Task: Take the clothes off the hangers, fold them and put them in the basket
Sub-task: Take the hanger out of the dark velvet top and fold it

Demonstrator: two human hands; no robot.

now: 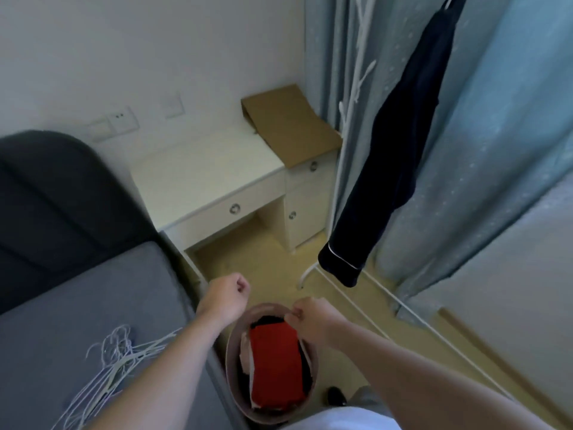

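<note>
At lower centre, a basket was set on the floor beside a bed, a folded red garment laid topmost inside. The left hand was held at its upper left and the right hand over its far rim, each with fingers curled into the palm and nothing seen gripped. A dark garment was hung on a rack at upper right; bare hangers were piled lower left.

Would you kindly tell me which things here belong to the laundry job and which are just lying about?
Job: dark hanging garment, white clothes rack, empty hangers on the bed, basket, folded red garment inside it.
Lying about: desk, cardboard sheet, curtain, wall sockets.
</note>
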